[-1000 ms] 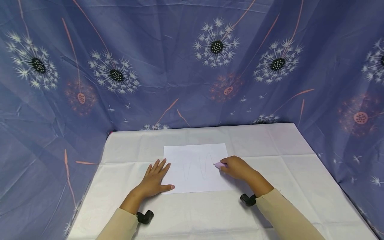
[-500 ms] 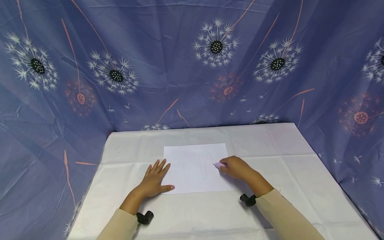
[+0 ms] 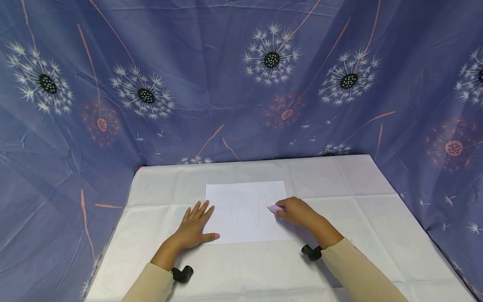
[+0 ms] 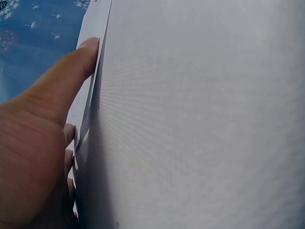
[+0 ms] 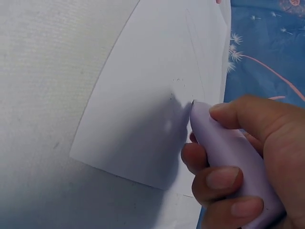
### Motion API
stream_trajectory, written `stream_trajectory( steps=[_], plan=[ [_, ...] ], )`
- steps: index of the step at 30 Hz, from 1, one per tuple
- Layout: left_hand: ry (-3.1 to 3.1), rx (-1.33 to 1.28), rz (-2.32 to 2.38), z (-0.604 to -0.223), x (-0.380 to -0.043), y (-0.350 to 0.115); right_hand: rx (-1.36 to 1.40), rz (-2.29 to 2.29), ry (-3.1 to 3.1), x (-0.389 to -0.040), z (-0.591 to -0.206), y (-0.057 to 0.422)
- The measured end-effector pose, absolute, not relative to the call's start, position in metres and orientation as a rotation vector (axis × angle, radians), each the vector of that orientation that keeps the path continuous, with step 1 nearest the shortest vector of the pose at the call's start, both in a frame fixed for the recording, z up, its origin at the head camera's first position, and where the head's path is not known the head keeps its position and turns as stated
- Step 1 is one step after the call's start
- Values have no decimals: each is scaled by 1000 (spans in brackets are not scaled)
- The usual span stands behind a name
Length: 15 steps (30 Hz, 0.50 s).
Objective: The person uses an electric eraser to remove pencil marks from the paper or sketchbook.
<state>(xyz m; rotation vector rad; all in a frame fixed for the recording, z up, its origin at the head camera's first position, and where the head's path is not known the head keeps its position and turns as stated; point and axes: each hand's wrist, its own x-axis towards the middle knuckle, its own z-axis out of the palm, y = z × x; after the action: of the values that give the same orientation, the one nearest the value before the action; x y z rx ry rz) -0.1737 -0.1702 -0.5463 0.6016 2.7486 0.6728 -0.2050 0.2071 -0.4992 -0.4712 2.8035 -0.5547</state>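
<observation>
A white sheet of paper [image 3: 245,214] lies on the white-covered table. Thin wavy lines run across it, and a few dark specks show near its right end in the right wrist view. My left hand [image 3: 191,228] rests on the sheet's left edge with fingers spread; its thumb [image 4: 78,64] is on the margin. My right hand [image 3: 299,211] grips a thick, smooth lilac pen-shaped tool [image 5: 233,157] with a small dark tip, held at the right part of the sheet. Whether the tip touches the paper, I cannot tell. Most of the tool's body is hidden by fingers in the head view.
White cloth [image 3: 264,272] with fold creases covers the table. A blue curtain with dandelion prints [image 3: 226,84] hangs behind and at both sides. Black wrist-worn devices [image 3: 183,274] jut inward at both sleeves, above the cloth.
The right hand and the lilac tool's tip have shifted very slightly toward the near left. The left hand stays put on the paper, and the drawn lines look the same.
</observation>
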Motion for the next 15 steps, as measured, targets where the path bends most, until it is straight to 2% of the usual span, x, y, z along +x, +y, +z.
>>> stream_trajectory(
  steps=[15],
  plan=[
    [2754, 599, 672, -549, -174, -171, -457, -493, 2850, -205, -499, 204]
  ],
)
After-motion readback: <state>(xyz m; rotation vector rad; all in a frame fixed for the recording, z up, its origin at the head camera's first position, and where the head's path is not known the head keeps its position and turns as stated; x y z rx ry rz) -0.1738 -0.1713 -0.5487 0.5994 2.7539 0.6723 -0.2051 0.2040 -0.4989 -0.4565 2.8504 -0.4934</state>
